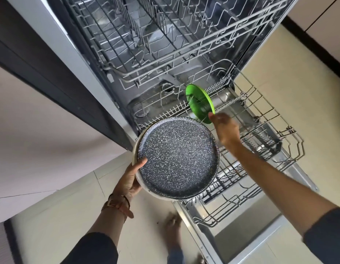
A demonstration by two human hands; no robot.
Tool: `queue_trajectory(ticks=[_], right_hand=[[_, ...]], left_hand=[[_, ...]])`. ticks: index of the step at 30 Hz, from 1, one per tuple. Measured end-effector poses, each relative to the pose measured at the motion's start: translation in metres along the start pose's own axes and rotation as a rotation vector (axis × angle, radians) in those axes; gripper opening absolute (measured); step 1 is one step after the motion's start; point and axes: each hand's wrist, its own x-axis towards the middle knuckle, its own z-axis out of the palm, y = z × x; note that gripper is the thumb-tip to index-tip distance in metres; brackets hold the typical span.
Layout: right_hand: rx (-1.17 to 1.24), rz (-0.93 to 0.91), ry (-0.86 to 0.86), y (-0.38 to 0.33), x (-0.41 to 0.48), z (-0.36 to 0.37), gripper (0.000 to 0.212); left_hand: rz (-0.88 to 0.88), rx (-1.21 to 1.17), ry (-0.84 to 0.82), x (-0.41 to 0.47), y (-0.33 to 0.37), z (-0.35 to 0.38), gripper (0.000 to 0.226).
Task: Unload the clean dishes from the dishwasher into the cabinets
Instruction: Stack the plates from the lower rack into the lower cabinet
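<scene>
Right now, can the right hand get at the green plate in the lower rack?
Probably yes. The right hand is at the near rim of the green plate; the lower rack is pulled out and nothing stands between them.

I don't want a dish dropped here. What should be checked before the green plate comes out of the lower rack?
1. The left hand has a secure hold on the speckled plate: ok, thumb over the rim, fingers beneath.
2. The right hand grips the green plate: cannot tell; the hand is blurred, with its fingertips at the rim.
3. The green plate stands on edge between the tines: ok.
4. The lower rack is pulled out over the open door: ok.
5. There is room to lift under the upper rack: cannot tell.
</scene>
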Motion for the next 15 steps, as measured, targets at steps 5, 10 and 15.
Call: queue_trajectory(ticks=[5,10,15], right_hand=[[-0.43,-0.156,0.062,-0.014,0.068,0.01,0.049],[-0.676,-0.141,-0.051,-0.022,0.115,0.022,0.058],[-0.784,-0.153,-0.156,-0.005,0.127,0.026,0.046]], left_hand=[[-0.022,0.018,-0.015,0.003,0.001,-0.015,0.024],[-0.026,0.057,-0.025,0.017,0.007,-0.026,0.048],[-0.047,0.077,0.012,0.025,0.013,-0.031,0.05]])
